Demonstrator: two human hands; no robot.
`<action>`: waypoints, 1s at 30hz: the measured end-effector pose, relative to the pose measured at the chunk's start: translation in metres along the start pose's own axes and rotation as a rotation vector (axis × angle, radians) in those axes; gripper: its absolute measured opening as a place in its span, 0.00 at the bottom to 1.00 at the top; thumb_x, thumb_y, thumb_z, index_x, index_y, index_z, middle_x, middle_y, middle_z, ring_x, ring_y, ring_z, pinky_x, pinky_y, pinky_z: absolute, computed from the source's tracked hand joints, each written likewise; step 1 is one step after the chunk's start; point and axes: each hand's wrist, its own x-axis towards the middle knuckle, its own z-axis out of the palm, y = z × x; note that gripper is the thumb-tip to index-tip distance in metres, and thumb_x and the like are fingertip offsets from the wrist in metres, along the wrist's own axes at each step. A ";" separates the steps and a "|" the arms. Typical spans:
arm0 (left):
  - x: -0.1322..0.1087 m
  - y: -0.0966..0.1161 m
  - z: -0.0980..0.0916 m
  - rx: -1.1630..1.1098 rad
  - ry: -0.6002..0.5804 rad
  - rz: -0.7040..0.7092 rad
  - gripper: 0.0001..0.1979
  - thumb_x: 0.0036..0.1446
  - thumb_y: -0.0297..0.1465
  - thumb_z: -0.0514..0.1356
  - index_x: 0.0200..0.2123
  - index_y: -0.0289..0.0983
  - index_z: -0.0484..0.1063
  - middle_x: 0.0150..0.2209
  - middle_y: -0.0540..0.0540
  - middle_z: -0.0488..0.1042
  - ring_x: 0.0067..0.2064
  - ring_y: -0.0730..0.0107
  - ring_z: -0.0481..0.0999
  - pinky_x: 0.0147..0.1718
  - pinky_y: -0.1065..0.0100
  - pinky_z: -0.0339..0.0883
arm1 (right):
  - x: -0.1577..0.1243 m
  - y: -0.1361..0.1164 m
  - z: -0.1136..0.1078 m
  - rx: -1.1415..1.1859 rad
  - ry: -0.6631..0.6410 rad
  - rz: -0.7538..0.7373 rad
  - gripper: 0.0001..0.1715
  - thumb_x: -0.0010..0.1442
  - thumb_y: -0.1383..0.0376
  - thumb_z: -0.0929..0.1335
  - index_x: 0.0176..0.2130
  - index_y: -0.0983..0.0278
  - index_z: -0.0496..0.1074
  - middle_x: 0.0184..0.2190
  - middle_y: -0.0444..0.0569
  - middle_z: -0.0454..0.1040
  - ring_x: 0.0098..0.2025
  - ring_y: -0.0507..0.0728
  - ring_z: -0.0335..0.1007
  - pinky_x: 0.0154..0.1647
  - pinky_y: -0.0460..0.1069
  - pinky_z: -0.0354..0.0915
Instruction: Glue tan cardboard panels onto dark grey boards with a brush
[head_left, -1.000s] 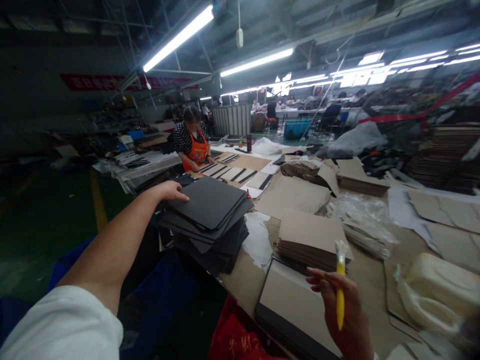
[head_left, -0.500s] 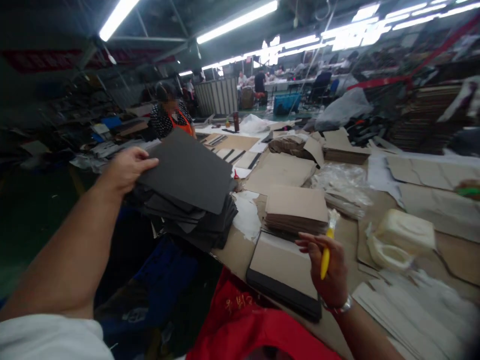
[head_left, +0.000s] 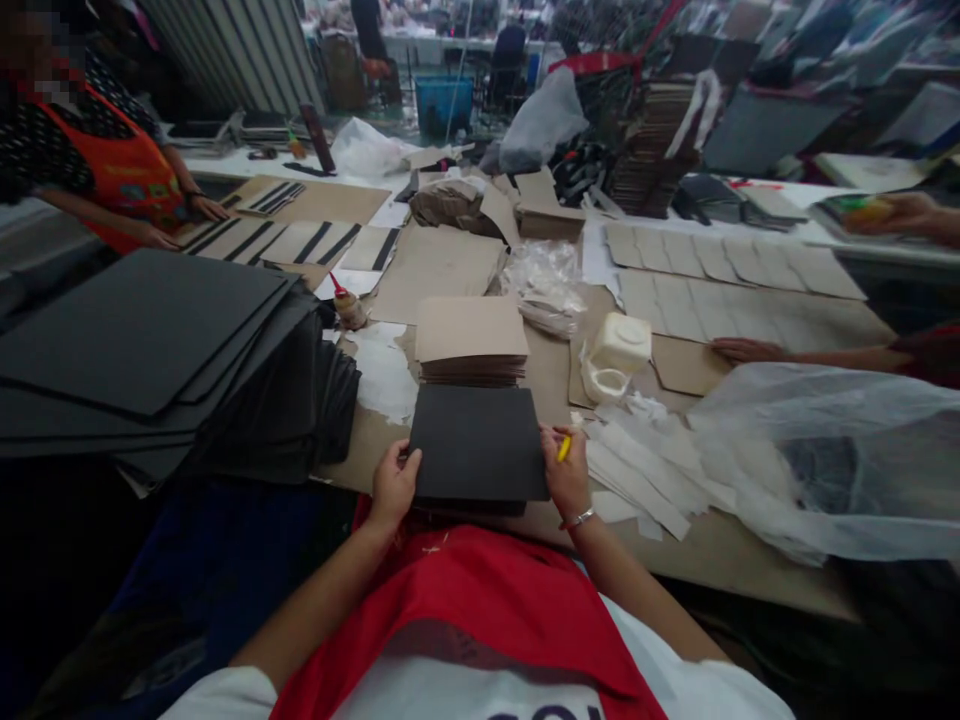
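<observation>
A black rectangular sheet lies in front of me over a black stack, its left edge in the grip of my left hand. At the sheet's right edge, my right hand is closed around a yellow-handled brush while its fingers touch the sheet. The brush's pale tip pokes out past the fingers. Just beyond the sheet stands a stack of beige boards. To the left is a tall pile of larger black sheets.
A cream plastic jug and pale strips lie to the right, near clear plastic film. A red-tipped bottle stands left of the beige stack. A co-worker in an orange apron works at far left; another person's hand reaches in from the right.
My left hand has brought a black sheet from the left pile to the stack before me. My right hand has moved to its right edge, keeping the brush. The view has turned right and down.
</observation>
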 end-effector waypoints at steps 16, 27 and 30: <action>0.035 -0.026 -0.009 0.680 0.080 0.411 0.16 0.58 0.35 0.54 0.48 0.37 0.66 0.42 0.39 0.70 0.45 0.59 0.72 0.45 0.57 0.68 | 0.041 -0.002 -0.008 -0.577 -0.040 -0.521 0.19 0.60 0.56 0.63 0.47 0.64 0.68 0.32 0.52 0.76 0.28 0.56 0.71 0.29 0.49 0.66; 0.117 0.076 0.120 0.928 -0.256 0.967 0.27 0.57 0.35 0.55 0.59 0.31 0.58 0.62 0.33 0.57 0.64 0.50 0.53 0.60 0.49 0.50 | 0.173 -0.140 0.116 0.107 -0.547 -0.078 0.19 0.50 0.51 0.68 0.30 0.65 0.71 0.17 0.40 0.67 0.16 0.47 0.59 0.16 0.43 0.57; 0.133 0.074 0.129 0.996 -0.256 0.887 0.30 0.55 0.37 0.57 0.58 0.27 0.59 0.60 0.30 0.59 0.63 0.48 0.55 0.59 0.49 0.51 | 0.205 -0.130 0.154 0.012 -0.750 -0.021 0.16 0.49 0.55 0.69 0.25 0.66 0.70 0.14 0.40 0.65 0.13 0.45 0.56 0.13 0.42 0.53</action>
